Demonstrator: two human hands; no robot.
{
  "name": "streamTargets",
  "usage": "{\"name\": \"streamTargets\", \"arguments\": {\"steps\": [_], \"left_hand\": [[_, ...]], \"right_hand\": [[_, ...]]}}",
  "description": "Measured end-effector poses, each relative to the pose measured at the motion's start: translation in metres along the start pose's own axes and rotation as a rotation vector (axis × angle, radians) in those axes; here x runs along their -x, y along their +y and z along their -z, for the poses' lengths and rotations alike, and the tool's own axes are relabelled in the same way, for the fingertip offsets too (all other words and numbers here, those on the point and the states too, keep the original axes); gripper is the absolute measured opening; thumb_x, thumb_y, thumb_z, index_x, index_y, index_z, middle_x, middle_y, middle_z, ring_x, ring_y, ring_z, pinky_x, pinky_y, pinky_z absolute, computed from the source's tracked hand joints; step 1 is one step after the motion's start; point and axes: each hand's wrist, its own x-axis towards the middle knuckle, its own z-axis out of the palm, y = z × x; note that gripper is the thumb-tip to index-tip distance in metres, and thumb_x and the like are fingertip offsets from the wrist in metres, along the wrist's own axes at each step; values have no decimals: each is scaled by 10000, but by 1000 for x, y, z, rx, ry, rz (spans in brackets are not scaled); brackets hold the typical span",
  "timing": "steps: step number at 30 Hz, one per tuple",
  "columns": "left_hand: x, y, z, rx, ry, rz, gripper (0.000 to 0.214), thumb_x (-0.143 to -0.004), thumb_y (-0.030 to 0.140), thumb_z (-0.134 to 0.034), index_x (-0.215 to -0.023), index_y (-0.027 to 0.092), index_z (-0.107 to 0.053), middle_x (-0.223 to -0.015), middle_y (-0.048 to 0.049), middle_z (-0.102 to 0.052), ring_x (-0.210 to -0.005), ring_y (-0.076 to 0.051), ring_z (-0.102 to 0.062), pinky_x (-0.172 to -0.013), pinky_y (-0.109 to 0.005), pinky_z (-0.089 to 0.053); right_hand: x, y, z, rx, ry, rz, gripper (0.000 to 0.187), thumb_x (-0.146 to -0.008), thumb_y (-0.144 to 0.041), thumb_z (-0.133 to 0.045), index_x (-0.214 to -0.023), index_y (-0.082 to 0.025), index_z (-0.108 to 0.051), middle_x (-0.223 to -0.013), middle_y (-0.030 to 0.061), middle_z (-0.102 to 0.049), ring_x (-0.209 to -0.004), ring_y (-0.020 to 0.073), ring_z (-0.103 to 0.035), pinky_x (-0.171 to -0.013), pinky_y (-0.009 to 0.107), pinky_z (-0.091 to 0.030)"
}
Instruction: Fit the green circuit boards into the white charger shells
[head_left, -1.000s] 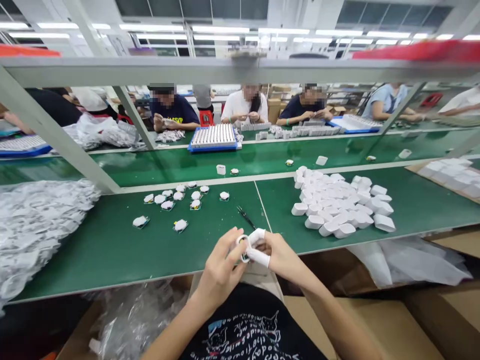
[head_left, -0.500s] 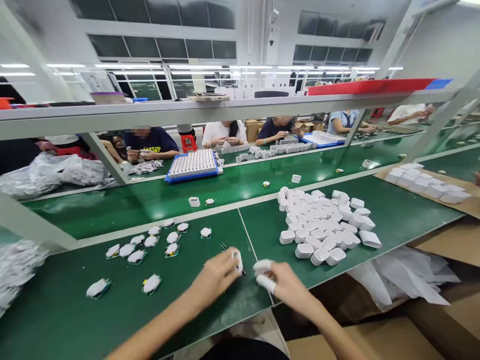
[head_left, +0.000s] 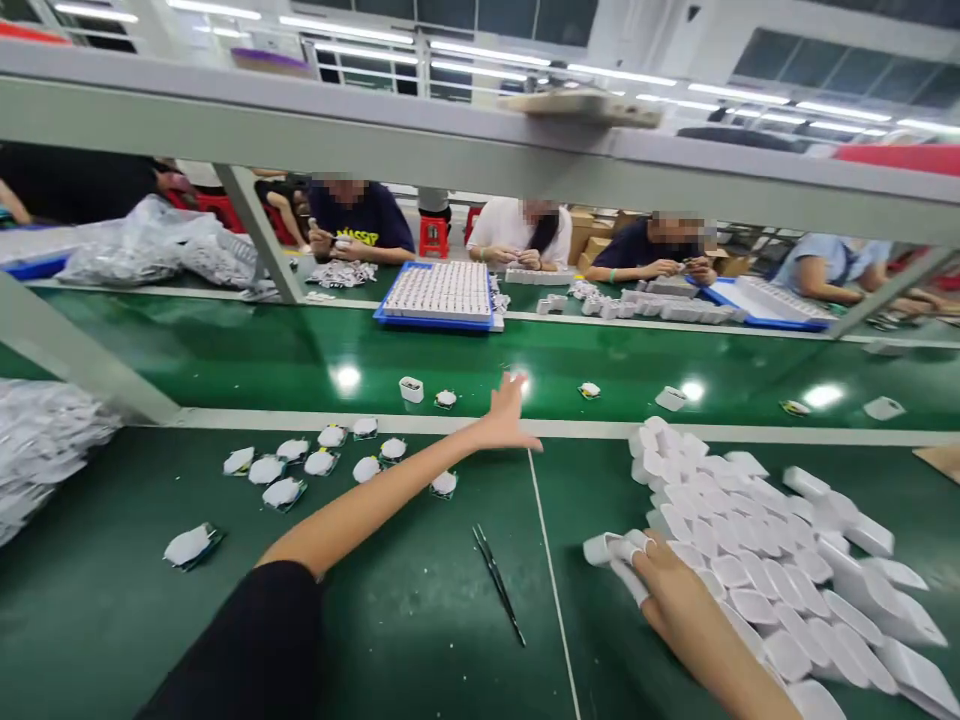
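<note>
My left hand (head_left: 511, 418) stretches over the far edge of the green bench, fingers spread and nothing in them. It hovers where the bench meets the green conveyor belt (head_left: 315, 350). White covers sit on the thumb and a finger of my right hand (head_left: 664, 580), which grips a white plastic housing (head_left: 598, 548) at the left side of a large pile of similar housings (head_left: 757, 540). Dark tweezers (head_left: 499, 585) lie on the bench between my arms. Several small circuit boards with white pads (head_left: 283, 493) lie to the left, partly behind my left forearm.
On the belt are a housing (head_left: 411, 389), a padded board (head_left: 445, 399) and a few similar parts. A grey shelf beam (head_left: 375, 140) crosses above. White parts (head_left: 45, 450) are heaped at far left. Co-workers sit opposite, near a blue tray (head_left: 439, 322) of white parts.
My left hand has moved up and away to the belt edge, without the white housing it had. My right hand has moved right to the pile. The tweezers now lie free; the view has shifted.
</note>
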Motion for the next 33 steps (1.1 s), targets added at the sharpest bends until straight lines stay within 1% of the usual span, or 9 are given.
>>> {"name": "streamTargets", "arguments": {"steps": [2,4,6,11,16,20,23,29,33], "left_hand": [[51,3,6,68,-153,0,1045,-316,291,-962,-1267,232,-534,-1343,-127,-566,-1242,-330,-537,-1034,-459,-453],[109,6,12,250,-358,61,868,-520,275,-870,-1294,258,-477,-1277,-82,-605,-1150,-247,-599,-926,-364,-515],[164,5,18,365,-469,266,339,-757,298,-651,-1075,230,-557,-1000,-22,-657,-890,-165,-633,-771,-290,-522],[257,-10,36,149,-88,325,309,-733,206,-606,-1029,269,-544,-934,16,-636,-774,-150,-583,-675,-268,-491],[298,-28,46,95,274,225,313,-809,359,-638,-1108,278,-592,-902,-56,-676,-734,-213,-653,-646,-339,-546],[304,-31,41,133,460,194,465,-890,325,-571,-1334,303,-433,-1231,-128,-614,-968,-245,-685,-774,-365,-598],[297,-26,33,177,592,81,507,-892,292,-595,-1368,326,-423,-1402,-133,-493,-1185,-257,-618,-898,-358,-588],[281,-9,15,323,483,-82,656,-827,171,-695,-1401,339,-425,-1404,-67,-552,-1351,-223,-488,-1037,-295,-507],[276,3,2,305,426,-250,586,-823,122,-690,-1356,258,-486,-1372,-65,-588,-1405,-225,-411,-1118,-316,-439]], "right_hand": [[-38,-22,7,-255,-187,166,521,-791,17,-424,-998,-386,-683,-737,33,-673,-733,241,-704,-671,294,-611],[-85,-47,3,-525,-439,342,368,-855,-61,-514,-980,-353,-699,-796,14,-691,-728,187,-698,-754,256,-596],[-138,-66,-17,-629,-623,450,201,-840,-141,-632,-924,-302,-719,-844,-7,-705,-733,146,-695,-742,222,-578],[-262,-78,-116,-472,-561,321,127,-896,-222,-625,-982,-149,-681,-1054,87,-688,-1045,218,-639,-933,414,-516],[-313,-74,-170,-439,-507,223,261,-931,-338,-598,-1113,-152,-617,-1129,74,-644,-970,191,-644,-848,400,-549],[-298,-79,-166,-565,-421,122,249,-927,-364,-592,-1049,-148,-622,-1051,62,-651,-917,179,-641,-820,385,-546],[-250,-93,-140,-732,-318,8,316,-939,-423,-491,-1082,-153,-571,-1032,86,-640,-928,200,-641,-792,392,-552],[-106,-146,-38,-1180,-98,55,280,-801,-323,-610,-1073,-274,-567,-1081,66,-649,-942,225,-651,-740,374,-584],[-49,-173,-9,-1056,138,154,408,-713,-122,-616,-1092,-273,-602,-1099,63,-629,-1044,231,-629,-843,362,-592]]}}
